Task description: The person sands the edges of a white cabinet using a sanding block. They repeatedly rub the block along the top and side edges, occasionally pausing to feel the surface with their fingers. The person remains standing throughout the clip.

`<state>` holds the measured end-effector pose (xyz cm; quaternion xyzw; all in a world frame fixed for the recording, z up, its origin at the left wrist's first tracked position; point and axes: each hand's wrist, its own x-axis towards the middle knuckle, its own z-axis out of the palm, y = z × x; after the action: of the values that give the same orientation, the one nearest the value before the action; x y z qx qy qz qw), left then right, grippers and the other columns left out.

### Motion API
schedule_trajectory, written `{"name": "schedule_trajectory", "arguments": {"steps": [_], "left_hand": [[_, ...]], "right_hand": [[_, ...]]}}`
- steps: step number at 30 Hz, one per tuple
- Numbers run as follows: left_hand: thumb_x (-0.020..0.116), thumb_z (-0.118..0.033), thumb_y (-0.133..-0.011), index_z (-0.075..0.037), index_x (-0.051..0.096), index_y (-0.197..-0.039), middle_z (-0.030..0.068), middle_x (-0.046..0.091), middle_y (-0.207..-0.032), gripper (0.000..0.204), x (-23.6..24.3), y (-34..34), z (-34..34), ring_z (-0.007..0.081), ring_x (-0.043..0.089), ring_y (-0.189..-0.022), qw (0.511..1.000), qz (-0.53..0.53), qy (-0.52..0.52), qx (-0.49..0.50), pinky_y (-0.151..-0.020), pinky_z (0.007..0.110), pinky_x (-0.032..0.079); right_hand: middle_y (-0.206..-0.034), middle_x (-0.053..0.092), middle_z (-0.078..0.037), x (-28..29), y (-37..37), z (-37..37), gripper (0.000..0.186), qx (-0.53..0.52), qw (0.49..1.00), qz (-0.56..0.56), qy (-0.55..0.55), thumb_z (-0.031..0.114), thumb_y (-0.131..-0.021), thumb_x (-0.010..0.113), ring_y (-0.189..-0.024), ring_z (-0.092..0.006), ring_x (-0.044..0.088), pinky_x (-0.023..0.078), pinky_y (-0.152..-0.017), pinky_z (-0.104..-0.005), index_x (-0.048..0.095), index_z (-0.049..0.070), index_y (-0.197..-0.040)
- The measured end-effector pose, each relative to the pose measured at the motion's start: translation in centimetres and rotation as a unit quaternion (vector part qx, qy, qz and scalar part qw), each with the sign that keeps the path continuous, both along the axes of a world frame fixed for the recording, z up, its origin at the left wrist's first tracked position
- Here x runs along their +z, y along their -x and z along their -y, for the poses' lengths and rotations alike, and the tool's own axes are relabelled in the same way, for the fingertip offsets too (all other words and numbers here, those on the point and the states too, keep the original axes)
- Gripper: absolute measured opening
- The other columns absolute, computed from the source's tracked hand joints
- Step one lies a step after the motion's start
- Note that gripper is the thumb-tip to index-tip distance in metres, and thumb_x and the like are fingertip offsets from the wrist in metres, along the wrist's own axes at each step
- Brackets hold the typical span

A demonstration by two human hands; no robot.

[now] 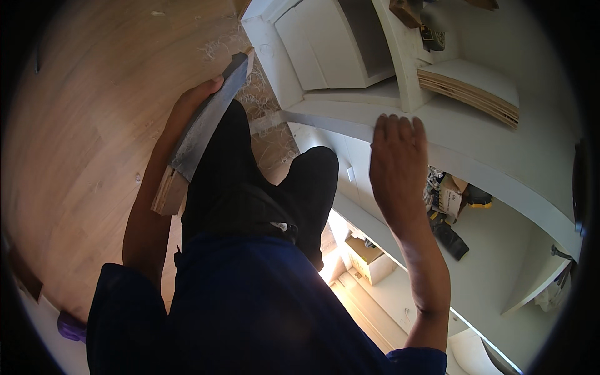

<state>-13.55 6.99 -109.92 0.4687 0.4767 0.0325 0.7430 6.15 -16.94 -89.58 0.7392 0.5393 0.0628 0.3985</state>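
A long, narrow wooden board (209, 125) with a worn grey face and bare wood at both ends slants beside my thigh. My left hand (195, 99) grips it along its outer edge; the thumb shows near the far end and the other fingers are mostly hidden behind it. My right hand (398, 159) is held over the front edge of a white cabinet (450, 140), back of the hand up, with fingers stretched out side by side. Nothing shows in it. Whether it touches the edge I cannot tell.
A stack of thin white-topped panels (469, 90) lies in the cabinet's upper compartment, a tape measure (432, 40) near it. Lower down are a black-and-yellow tool (449, 237) and small packages (449, 199). A cardboard box (369, 256) stands below. Shavings (256, 97) litter the wooden floor (94, 137).
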Motion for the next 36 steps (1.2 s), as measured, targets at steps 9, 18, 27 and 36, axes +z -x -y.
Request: {"name": "schedule_trajectory", "arguments": {"steps": [9, 18, 27, 36], "left_hand": [[0.072, -0.079, -0.083, 0.003, 0.068, -0.135, 0.0247, 0.068, -0.122, 0.097, -0.6, 0.8, -1.7, 0.0307, 0.067, -0.109, 0.998, -0.051, -0.001, 0.038, -0.093, 0.037, 0.051], [0.069, -0.081, -0.083, 0.000, 0.061, -0.150, 0.0234, 0.067, -0.128, 0.105, -1.4, 0.7, -3.2, 0.0318, 0.066, -0.112, 0.994, -0.069, 0.050, 0.071, -0.096, 0.039, 0.051], [0.072, -0.062, -0.094, -0.002, 0.079, -0.114, 0.0100, 0.071, -0.091, 0.064, -7.0, -10.2, 8.3, 0.0167, 0.065, -0.074, 0.989, -0.009, 0.144, -0.036, -0.067, 0.034, 0.052], [0.074, -0.044, -0.099, 0.008, 0.075, -0.109, 0.0134, 0.073, -0.088, 0.054, -14.2, -15.1, 16.7, 0.0182, 0.068, -0.071, 0.992, -0.034, 0.057, -0.110, -0.065, 0.038, 0.053]], "right_hand": [[-0.148, 0.061, -0.021, -21.3, 1.0, 0.2, 0.051, -0.021, 0.981, -0.156, 0.111, 0.018, -0.100, 0.060, -0.140, -0.0383, 0.055, 0.034, -0.125, -0.0515, 0.060, -0.005, -0.144], [-0.133, 0.072, -0.011, -14.5, 2.8, -0.3, 0.036, -0.229, 0.835, -0.498, -0.044, 0.027, -0.099, 0.069, -0.126, -0.0320, 0.068, 0.051, -0.107, -0.0481, 0.072, 0.010, -0.131], [-0.121, 0.075, -0.023, -1.2, -1.9, 9.7, 0.055, -0.471, 0.670, -0.418, -0.393, 0.025, -0.097, 0.084, -0.120, -0.0328, 0.074, 0.061, -0.091, -0.0401, 0.063, -0.009, -0.135], [-0.108, 0.075, -0.020, -1.6, -0.2, 7.9, 0.038, -0.405, 0.605, -0.405, -0.553, 0.017, -0.105, 0.074, -0.095, -0.0198, 0.074, 0.063, -0.086, -0.0370, 0.064, -0.012, -0.126]]}}
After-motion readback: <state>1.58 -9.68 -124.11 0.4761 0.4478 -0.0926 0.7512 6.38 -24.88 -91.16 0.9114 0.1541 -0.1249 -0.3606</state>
